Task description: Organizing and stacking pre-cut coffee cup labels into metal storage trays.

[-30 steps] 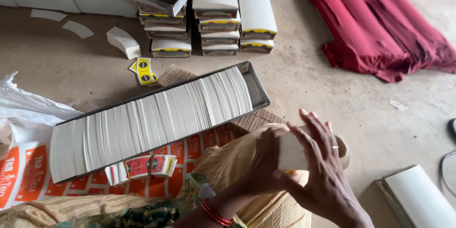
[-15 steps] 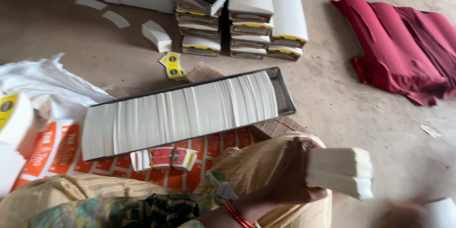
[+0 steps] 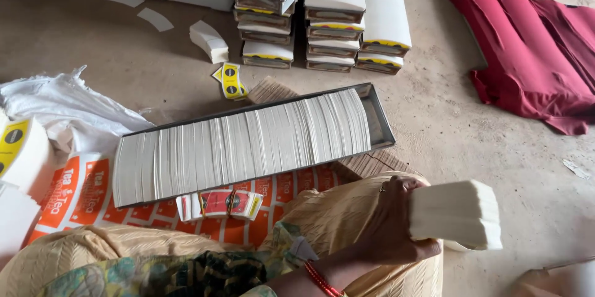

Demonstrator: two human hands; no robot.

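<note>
My left hand [image 3: 389, 222], with a red bangle at the wrist, is closed around one end of a thick stack of white cards [image 3: 457, 213] held over my knee. A long grey metal tray [image 3: 379, 117] lies on the floor in front of me, packed edge-on with white cards [image 3: 248, 145]; a short gap is left at its right end. Only a blurred, skin-coloured sliver that looks like my right hand [image 3: 558, 278] shows at the bottom right corner. Its fingers are hidden.
Stacked trays of cards [image 3: 322, 18] stand at the back. A dark red cloth [image 3: 527, 55] lies at the right. Orange printed sheets [image 3: 87, 198] and small red labels [image 3: 220, 204] lie under and beside the tray. A white bag [image 3: 59, 108] and yellow labels [image 3: 230, 80] are at the left.
My right hand has let go of the white stack and dropped toward the bottom right corner. The left hand still holds the stack, now lower and further right.
</note>
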